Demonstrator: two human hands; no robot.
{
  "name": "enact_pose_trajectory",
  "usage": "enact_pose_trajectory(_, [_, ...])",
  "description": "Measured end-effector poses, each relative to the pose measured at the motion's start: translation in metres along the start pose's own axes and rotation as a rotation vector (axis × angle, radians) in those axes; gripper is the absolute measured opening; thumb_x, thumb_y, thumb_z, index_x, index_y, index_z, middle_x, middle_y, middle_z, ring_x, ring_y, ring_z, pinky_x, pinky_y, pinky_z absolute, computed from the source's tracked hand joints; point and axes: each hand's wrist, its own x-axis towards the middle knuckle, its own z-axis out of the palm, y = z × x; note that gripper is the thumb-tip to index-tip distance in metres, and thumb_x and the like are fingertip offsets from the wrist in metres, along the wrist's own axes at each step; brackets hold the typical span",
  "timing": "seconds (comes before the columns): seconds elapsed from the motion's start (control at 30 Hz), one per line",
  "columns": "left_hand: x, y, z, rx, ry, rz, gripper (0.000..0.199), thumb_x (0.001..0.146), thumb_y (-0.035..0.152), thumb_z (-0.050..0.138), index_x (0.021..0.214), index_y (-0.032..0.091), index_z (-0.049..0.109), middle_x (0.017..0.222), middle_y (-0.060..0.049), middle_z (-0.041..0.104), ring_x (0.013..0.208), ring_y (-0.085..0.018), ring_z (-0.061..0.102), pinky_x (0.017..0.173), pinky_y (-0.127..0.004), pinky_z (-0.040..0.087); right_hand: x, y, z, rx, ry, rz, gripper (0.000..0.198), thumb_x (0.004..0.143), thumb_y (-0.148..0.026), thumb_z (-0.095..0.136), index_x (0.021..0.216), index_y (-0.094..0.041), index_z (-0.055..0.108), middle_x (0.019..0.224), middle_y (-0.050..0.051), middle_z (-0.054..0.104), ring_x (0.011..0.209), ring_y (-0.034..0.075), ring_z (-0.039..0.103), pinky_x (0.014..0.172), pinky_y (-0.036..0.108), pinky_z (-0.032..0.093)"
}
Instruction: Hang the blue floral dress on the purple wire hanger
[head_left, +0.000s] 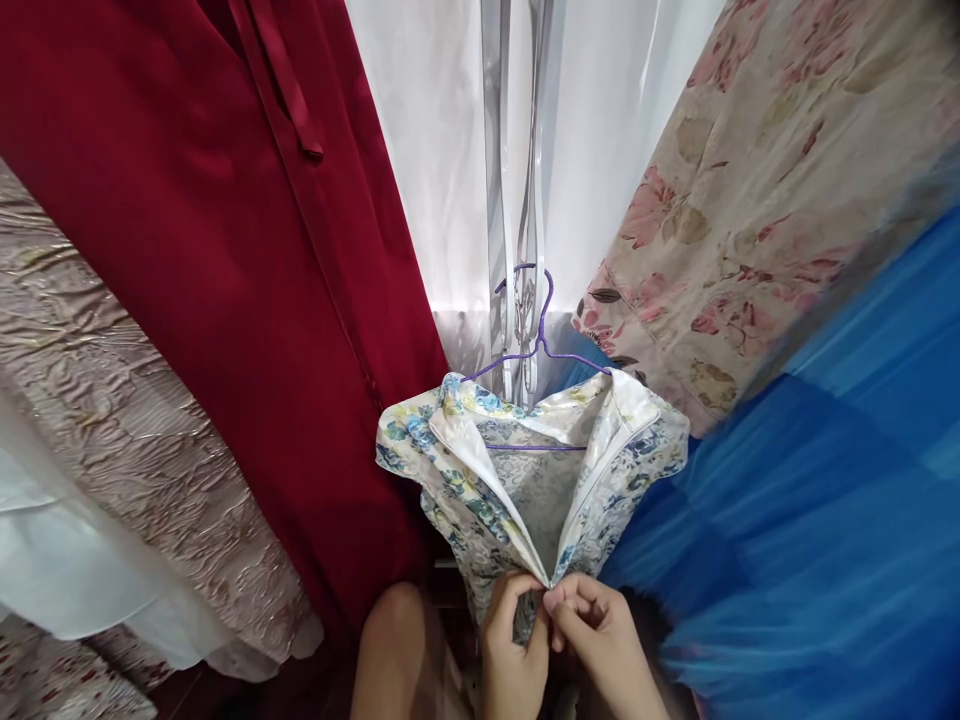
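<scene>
A floral dress (480, 500) in white, blue and yellow hangs on a purple wire hanger (541, 340). Its zipper (600, 480) is undone from the neck, so the two edges spread in a V. At the bottom of that V my left hand (516, 635) pinches the fabric edge between thumb and fingers. Close against it, my right hand (589, 620) is closed in a pinch at the zipper's lower end. Any zipper pull is hidden by the fingertips.
Red fabric (300, 300) hangs at the left, with crinkled pale pink fabric (135, 400) beyond it. White fabric (427, 130) with dangling ribbons (506, 180) is behind the hanger. Beige floral fabric (697, 230) and blue fabric (810, 520) hang at the right. A bare knee (397, 640) shows below.
</scene>
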Motion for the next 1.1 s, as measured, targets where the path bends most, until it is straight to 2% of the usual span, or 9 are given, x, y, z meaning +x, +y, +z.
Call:
enact_pose_trajectory(0.17, [0.003, -0.004, 0.003, -0.017, 0.044, 0.024, 0.009, 0.092, 0.023, 0.058, 0.094, 0.019, 0.065, 0.091, -0.006, 0.069, 0.087, -0.020, 0.067, 0.081, -0.028, 0.055, 0.001, 0.002, 0.001, 0.030, 0.011, 0.007, 0.042, 0.080, -0.052, 0.076, 0.067, -0.016, 0.058, 0.046, -0.003, 0.053, 0.042, 0.007, 0.039, 0.047, 0.021, 0.031])
enact_pose_trajectory(0.3, [0.000, 0.002, 0.006, -0.055, 0.144, -0.078, 0.014, 0.092, 0.031, 0.059, 0.092, 0.019, 0.068, 0.091, -0.007, 0.070, 0.088, -0.021, 0.066, 0.083, -0.030, 0.054, 0.002, 0.003, 0.004, 0.011, -0.011, -0.011, 0.043, 0.081, -0.054, 0.074, 0.068, -0.015, 0.059, 0.046, -0.003, 0.053, 0.043, 0.008, 0.041, 0.049, 0.022, 0.033])
enact_pose_trajectory(0.4, [-0.003, 0.006, 0.006, -0.066, 0.151, -0.149, 0.020, 0.091, 0.038, 0.061, 0.090, 0.019, 0.067, 0.083, -0.005, 0.068, 0.080, -0.020, 0.065, 0.078, -0.029, 0.053, 0.001, 0.003, 0.006, 0.009, -0.031, -0.008, 0.043, 0.082, -0.055, 0.073, 0.072, -0.014, 0.063, 0.048, -0.003, 0.053, 0.044, 0.008, 0.042, 0.050, 0.022, 0.034])
enact_pose_trajectory(0.57, [-0.004, 0.010, 0.005, -0.059, 0.223, -0.149, 0.024, 0.092, 0.040, 0.060, 0.098, 0.019, 0.069, 0.089, -0.007, 0.070, 0.084, -0.022, 0.067, 0.079, -0.029, 0.054, 0.001, 0.002, 0.005, -0.003, -0.072, 0.013, 0.044, 0.083, -0.056, 0.072, 0.075, -0.014, 0.064, 0.048, -0.004, 0.051, 0.044, 0.008, 0.040, 0.049, 0.022, 0.030])
enact_pose_trajectory(0.73, [-0.003, 0.011, 0.003, -0.056, 0.157, -0.099, 0.023, 0.093, 0.041, 0.058, 0.086, 0.020, 0.065, 0.077, -0.003, 0.066, 0.072, -0.018, 0.064, 0.071, -0.026, 0.052, 0.000, 0.009, 0.006, 0.162, -0.108, 0.073, 0.043, 0.077, -0.055, 0.079, 0.080, -0.015, 0.064, 0.045, -0.008, 0.043, 0.041, 0.005, 0.030, 0.047, 0.021, 0.021])
enact_pose_trajectory(0.83, [-0.003, 0.007, 0.006, -0.077, 0.152, -0.080, 0.026, 0.094, 0.042, 0.055, 0.084, 0.020, 0.061, 0.075, -0.003, 0.064, 0.071, -0.018, 0.063, 0.070, -0.026, 0.051, 0.002, 0.014, 0.006, 0.281, -0.153, 0.113, 0.047, 0.079, -0.058, 0.075, 0.067, -0.016, 0.056, 0.039, -0.009, 0.038, 0.039, 0.005, 0.022, 0.046, 0.022, 0.015])
enact_pose_trajectory(0.9, [-0.003, 0.004, 0.009, -0.081, 0.151, -0.073, 0.026, 0.096, 0.043, 0.053, 0.084, 0.020, 0.060, 0.076, -0.003, 0.064, 0.072, -0.018, 0.063, 0.071, -0.026, 0.050, 0.004, 0.015, 0.005, 0.318, -0.183, 0.135, 0.050, 0.081, -0.058, 0.073, 0.062, -0.018, 0.051, 0.039, -0.008, 0.037, 0.038, 0.005, 0.022, 0.045, 0.022, 0.015])
enact_pose_trajectory(1.0, [-0.003, 0.001, 0.012, -0.067, 0.145, -0.092, 0.024, 0.095, 0.041, 0.054, 0.084, 0.020, 0.059, 0.078, -0.002, 0.064, 0.071, -0.017, 0.062, 0.070, -0.025, 0.049, 0.004, 0.012, 0.003, 0.300, -0.196, 0.174, 0.047, 0.080, -0.058, 0.074, 0.068, -0.017, 0.054, 0.041, -0.008, 0.042, 0.037, 0.005, 0.024, 0.044, 0.021, 0.016])
enact_pose_trajectory(1.1, [-0.003, 0.005, 0.009, -0.080, 0.100, -0.107, 0.024, 0.095, 0.042, 0.054, 0.085, 0.020, 0.060, 0.078, -0.002, 0.063, 0.072, -0.018, 0.062, 0.071, -0.025, 0.049, -0.001, 0.004, 0.002, 0.229, -0.151, 0.149, 0.043, 0.083, -0.056, 0.072, 0.074, -0.016, 0.058, 0.047, -0.005, 0.050, 0.041, 0.005, 0.031, 0.046, 0.021, 0.021])
